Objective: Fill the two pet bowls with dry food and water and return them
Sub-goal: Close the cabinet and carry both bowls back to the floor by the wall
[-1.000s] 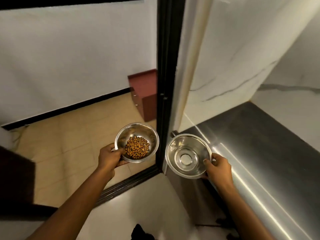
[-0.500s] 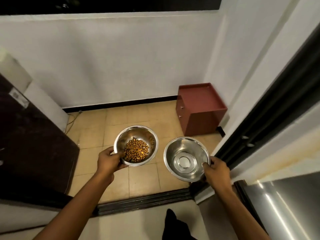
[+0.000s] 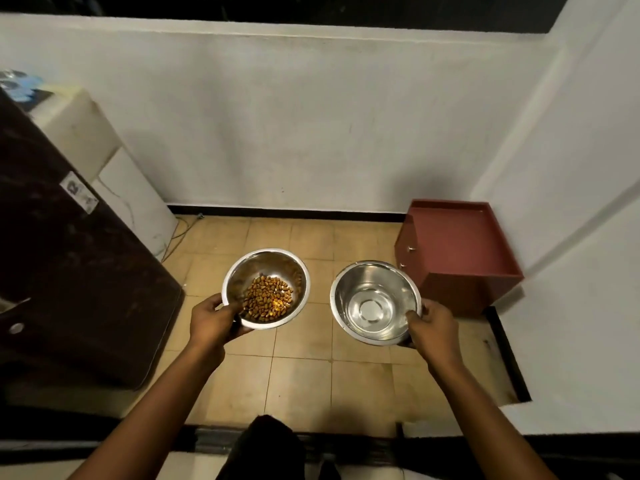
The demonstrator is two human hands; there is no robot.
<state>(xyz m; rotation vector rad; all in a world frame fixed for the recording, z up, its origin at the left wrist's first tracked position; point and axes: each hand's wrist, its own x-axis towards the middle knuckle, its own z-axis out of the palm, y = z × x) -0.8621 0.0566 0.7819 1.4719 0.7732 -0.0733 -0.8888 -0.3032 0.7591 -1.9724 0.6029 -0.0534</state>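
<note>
My left hand (image 3: 212, 320) grips the near-left rim of a steel bowl (image 3: 277, 265) that holds a heap of brown dry food (image 3: 267, 298). My right hand (image 3: 433, 327) holds a second steel bowl (image 3: 375, 301) by its near-right rim, thumb inside. That bowl looks shiny inside, and clear water appears to lie in it. Both bowls are level and side by side in the air above a beige tiled floor (image 3: 304, 375).
A low dark-red cabinet (image 3: 457, 251) with small knobs stands on the floor at the right, against a white wall (image 3: 311, 116). A dark brown panel (image 3: 69, 271) and a white appliance (image 3: 104, 161) fill the left. A black threshold (image 3: 346, 441) runs along the floor below me.
The view has swung left, away from the steel surface and black door frame, onto the tiled floor. The bowls stay in my hands, level, and the red cabinet now lies at the right.
</note>
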